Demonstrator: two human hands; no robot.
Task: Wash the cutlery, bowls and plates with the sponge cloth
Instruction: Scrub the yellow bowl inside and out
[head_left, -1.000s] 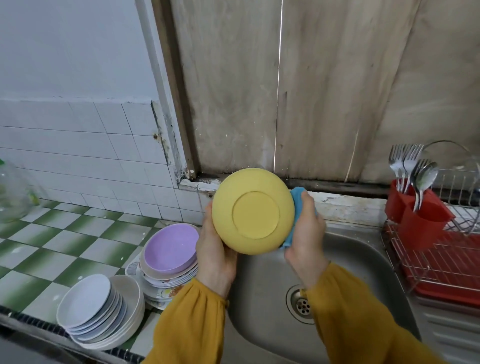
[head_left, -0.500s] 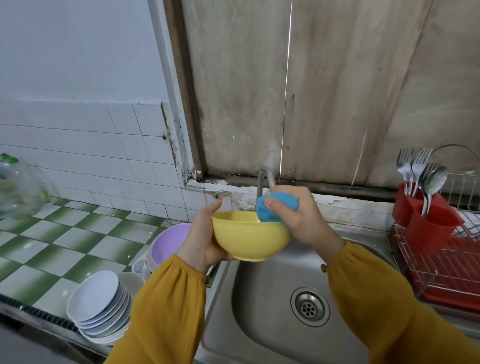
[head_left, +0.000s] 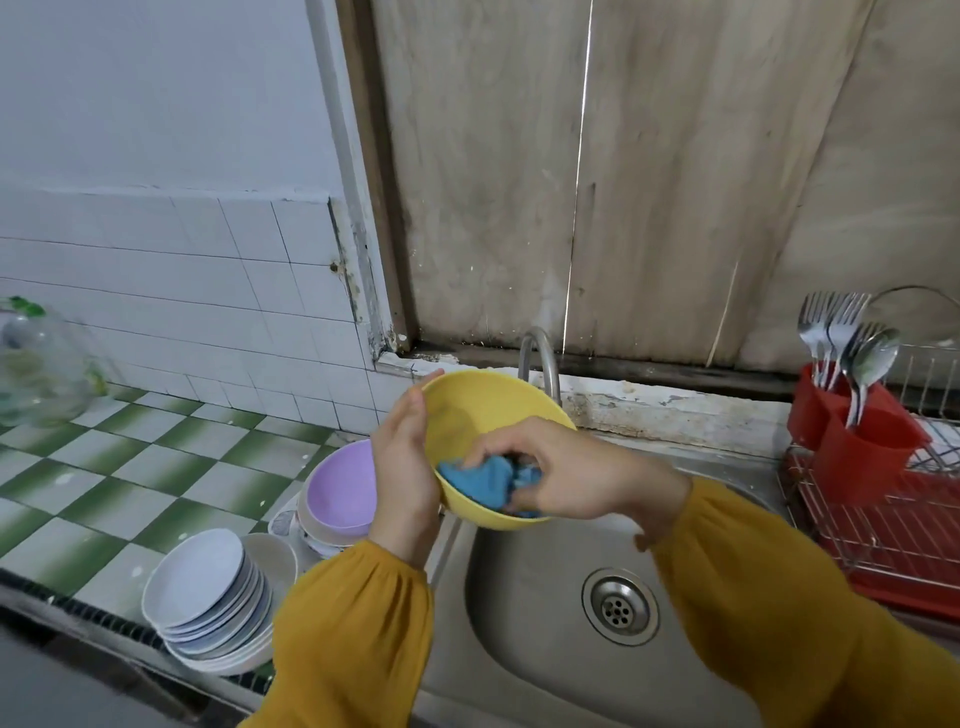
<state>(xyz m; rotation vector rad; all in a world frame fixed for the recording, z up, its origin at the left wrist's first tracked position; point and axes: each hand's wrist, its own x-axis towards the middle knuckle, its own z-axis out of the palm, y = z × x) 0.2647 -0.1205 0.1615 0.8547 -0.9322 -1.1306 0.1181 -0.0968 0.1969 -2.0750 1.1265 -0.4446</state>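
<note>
My left hand (head_left: 405, 462) grips the left rim of a yellow bowl (head_left: 483, 405), tilted with its opening toward me above the sink's left edge. My right hand (head_left: 561, 473) holds a blue sponge cloth (head_left: 485, 480) bunched against the bowl's inside. A lilac bowl (head_left: 340, 491) tops a stack of bowls on the counter left of the sink. Nearer me leans a stack of white plates (head_left: 208, 597). Forks and spoons (head_left: 841, 338) stand in a red cutlery holder (head_left: 857, 441) at the right.
The steel sink (head_left: 545, 649) with its drain (head_left: 618, 605) lies below my hands, the tap (head_left: 540, 358) behind the bowl. A red wire dish rack (head_left: 893, 535) stands right of the sink. A clear glass jar (head_left: 41, 369) sits far left on the green-checked tiled counter (head_left: 104, 483).
The bowl turned from bottom facing me, to upright, to opening toward me. My right hand moved the cloth from the outside over the rim into the bowl.
</note>
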